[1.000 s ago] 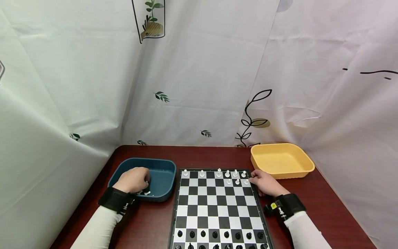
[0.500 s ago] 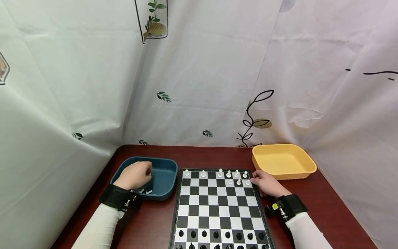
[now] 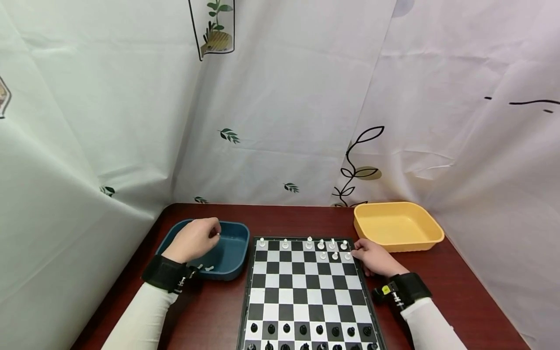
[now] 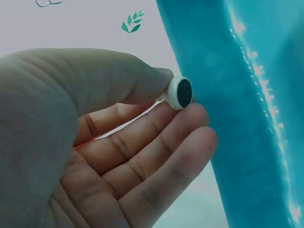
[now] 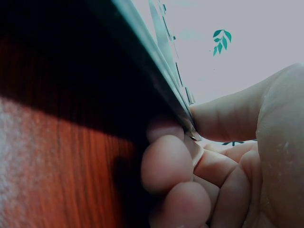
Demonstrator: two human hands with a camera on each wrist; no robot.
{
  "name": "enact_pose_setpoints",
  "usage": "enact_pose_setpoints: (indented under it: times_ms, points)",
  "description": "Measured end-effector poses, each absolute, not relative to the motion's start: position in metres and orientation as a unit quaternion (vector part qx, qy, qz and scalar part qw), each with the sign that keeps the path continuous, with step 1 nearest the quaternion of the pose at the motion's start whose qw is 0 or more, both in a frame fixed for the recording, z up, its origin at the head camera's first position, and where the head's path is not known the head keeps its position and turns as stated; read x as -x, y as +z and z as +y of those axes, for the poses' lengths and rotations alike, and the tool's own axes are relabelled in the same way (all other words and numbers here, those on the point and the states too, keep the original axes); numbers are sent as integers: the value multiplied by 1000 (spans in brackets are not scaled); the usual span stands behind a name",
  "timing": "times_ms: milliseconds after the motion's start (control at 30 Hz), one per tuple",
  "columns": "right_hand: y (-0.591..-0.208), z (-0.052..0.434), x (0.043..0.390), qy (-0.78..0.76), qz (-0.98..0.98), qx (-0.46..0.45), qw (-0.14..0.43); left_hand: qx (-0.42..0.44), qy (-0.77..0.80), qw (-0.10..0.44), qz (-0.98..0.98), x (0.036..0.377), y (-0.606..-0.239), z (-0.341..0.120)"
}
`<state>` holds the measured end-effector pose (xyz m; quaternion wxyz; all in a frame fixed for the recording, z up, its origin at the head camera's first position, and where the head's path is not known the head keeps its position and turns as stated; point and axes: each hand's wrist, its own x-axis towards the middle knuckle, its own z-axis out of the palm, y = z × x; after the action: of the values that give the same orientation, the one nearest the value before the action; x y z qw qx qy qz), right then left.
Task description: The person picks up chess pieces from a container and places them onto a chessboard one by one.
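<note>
White piece [image 4: 180,93], dark base showing, sits pinched between the thumb and fingertips of my left hand [image 3: 193,240], above the blue tray [image 3: 231,253]. My right hand [image 3: 376,258] grips the board [image 3: 306,281] by its edge; other white pieces [image 3: 309,243] stand left of those fingers, black ones [image 3: 319,329] nearer me.

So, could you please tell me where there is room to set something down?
The table is bare behind the board, between the blue tray and the yellow tray, whose floor is bare too. The board's middle rows are free between white pieces and black pieces. It's crowded along the board's near end and at its far right corner, beside the right hand.
</note>
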<state>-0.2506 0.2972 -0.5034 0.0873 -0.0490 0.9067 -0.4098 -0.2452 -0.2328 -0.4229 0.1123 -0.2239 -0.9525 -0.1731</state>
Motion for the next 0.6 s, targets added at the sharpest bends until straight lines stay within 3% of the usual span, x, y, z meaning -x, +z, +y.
enact_pose_setpoints:
  times_ms: [600]
  points:
    - [-502, 297, 250, -421, 901, 55, 93, 243, -207, 162, -934, 247, -406, -195]
